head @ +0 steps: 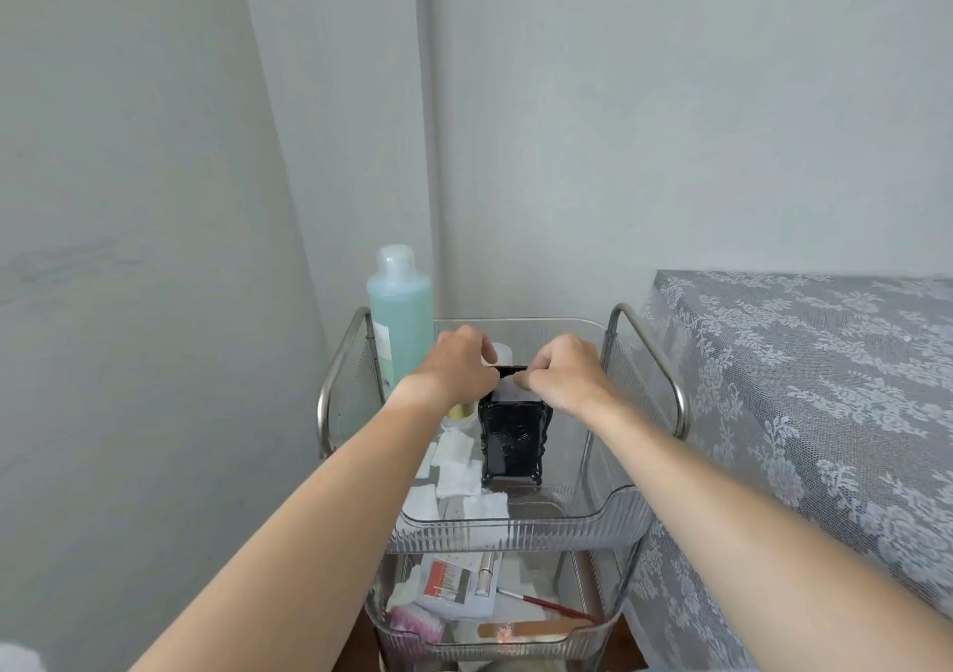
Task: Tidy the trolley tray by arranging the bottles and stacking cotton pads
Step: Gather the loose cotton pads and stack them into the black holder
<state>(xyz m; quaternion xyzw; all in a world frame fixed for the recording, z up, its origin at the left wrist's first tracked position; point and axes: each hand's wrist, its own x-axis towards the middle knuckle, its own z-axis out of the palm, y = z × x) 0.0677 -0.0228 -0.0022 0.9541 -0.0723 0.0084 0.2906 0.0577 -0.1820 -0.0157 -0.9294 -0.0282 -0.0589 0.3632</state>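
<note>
A clear plastic tray (pixel 521 527) tops the trolley. In its middle stands an ornate black holder box (pixel 511 439). My left hand (pixel 456 364) and right hand (pixel 562 375) meet above its top, both pinching a white cotton pad (pixel 513 390) at the box's opening. Several loose white cotton pads (pixel 456 470) lie on the tray floor at the left. A tall bottle of blue-green liquid (pixel 399 310) stands upright at the tray's back left corner. A small gold-capped jar (pixel 460 412) shows under my left wrist. A white cap behind the box is mostly hidden.
Metal trolley handles (pixel 652 357) rise on both sides. The lower clear tray (pixel 495 635) holds a nail file, a red brush, packets and pink items. A lace-covered table (pixel 804 393) stands close on the right. Grey walls close in behind and left.
</note>
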